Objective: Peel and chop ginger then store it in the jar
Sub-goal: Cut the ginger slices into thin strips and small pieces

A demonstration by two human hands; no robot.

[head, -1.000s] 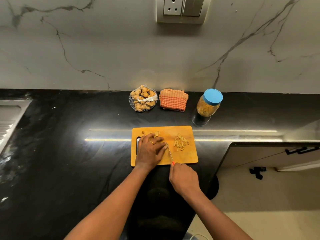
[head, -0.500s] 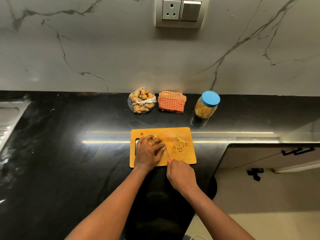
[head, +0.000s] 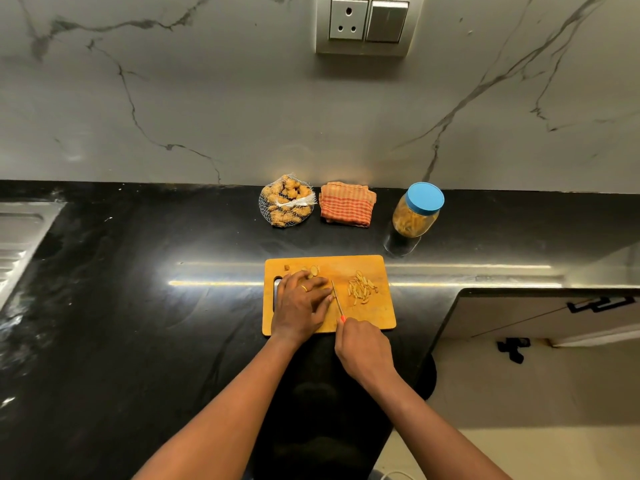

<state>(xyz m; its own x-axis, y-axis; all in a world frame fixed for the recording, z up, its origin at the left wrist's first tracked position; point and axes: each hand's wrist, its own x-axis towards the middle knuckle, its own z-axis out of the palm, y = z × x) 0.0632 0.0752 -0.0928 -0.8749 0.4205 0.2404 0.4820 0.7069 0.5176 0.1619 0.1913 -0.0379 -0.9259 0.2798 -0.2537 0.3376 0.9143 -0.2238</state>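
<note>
So all you really get of the person is two bare arms, left forearm [head: 225, 403] and right forearm [head: 433, 420], uncovered right down to the bottom edge of the shot. Only thing worn that I can spot is a thin gold-coloured ring [head: 304, 288] on one finger of the left hand [head: 301, 306], looks like a plain band but it's too small for any detail. The right hand [head: 363, 348] shows its back, knuckles and wrist bare
</note>
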